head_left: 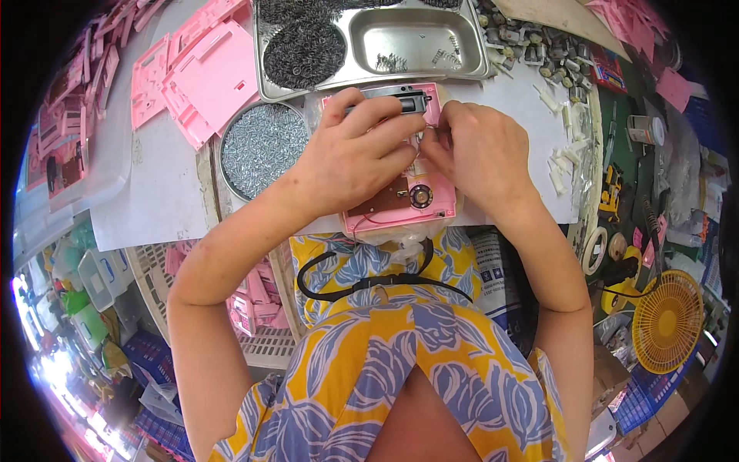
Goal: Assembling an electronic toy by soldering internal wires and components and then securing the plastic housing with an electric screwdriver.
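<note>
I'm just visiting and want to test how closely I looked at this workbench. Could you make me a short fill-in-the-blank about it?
1. Both hands, the left hand and right hand, rest on a flat plastic housing coloured ____.
2. The round tin left of it is full of small metal ____.
3. The fan at lower right is ____.

Missing words: pink; screws; yellow

One round bowl (264,146) of screws, one steel tray (369,42) (three compartments), one yellow fan (667,319).
</note>
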The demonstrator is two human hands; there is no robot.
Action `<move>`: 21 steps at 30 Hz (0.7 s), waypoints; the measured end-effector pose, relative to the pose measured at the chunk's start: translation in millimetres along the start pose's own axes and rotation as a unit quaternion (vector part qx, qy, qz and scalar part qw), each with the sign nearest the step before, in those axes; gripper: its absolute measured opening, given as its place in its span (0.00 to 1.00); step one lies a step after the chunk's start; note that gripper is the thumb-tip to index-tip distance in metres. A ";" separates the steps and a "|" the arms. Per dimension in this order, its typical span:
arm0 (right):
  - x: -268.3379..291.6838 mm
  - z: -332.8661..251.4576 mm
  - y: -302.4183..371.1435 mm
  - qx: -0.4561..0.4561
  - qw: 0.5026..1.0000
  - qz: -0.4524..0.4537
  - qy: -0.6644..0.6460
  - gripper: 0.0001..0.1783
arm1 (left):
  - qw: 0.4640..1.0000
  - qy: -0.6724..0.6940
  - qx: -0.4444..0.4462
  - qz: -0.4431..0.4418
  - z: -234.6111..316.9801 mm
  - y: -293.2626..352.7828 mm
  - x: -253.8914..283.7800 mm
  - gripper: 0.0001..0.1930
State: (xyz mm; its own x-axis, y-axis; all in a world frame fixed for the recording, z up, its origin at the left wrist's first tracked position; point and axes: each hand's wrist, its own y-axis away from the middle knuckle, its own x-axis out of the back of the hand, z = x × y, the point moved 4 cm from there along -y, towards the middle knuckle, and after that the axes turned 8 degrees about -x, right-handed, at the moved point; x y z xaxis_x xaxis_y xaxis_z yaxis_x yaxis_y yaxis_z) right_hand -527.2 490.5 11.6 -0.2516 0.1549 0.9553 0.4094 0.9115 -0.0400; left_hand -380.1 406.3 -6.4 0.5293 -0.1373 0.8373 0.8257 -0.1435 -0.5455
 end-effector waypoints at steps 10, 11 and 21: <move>-32.7 42.4 7.7 -0.162 0.917 -0.040 -0.361 0.11 | 0.999 -0.004 0.030 -0.035 -1.9 6.6 -0.9 0.11; -35.1 46.9 9.3 -0.170 0.899 -0.039 -0.401 0.10 | 0.999 -0.003 0.034 -0.031 -1.9 5.4 -1.3 0.12; -13.9 24.5 6.5 -0.113 0.954 -0.023 -0.277 0.08 | 0.995 0.004 0.048 -0.085 -0.2 3.8 -3.6 0.25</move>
State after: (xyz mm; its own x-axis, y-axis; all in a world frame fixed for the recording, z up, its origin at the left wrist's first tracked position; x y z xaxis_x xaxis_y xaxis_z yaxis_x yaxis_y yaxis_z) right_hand -542.5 503.6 -9.1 -0.6733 0.3520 0.6502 0.5499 0.8263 0.1221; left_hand -378.9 406.1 -11.5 0.3795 -0.1277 0.9163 0.9181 -0.0704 -0.3901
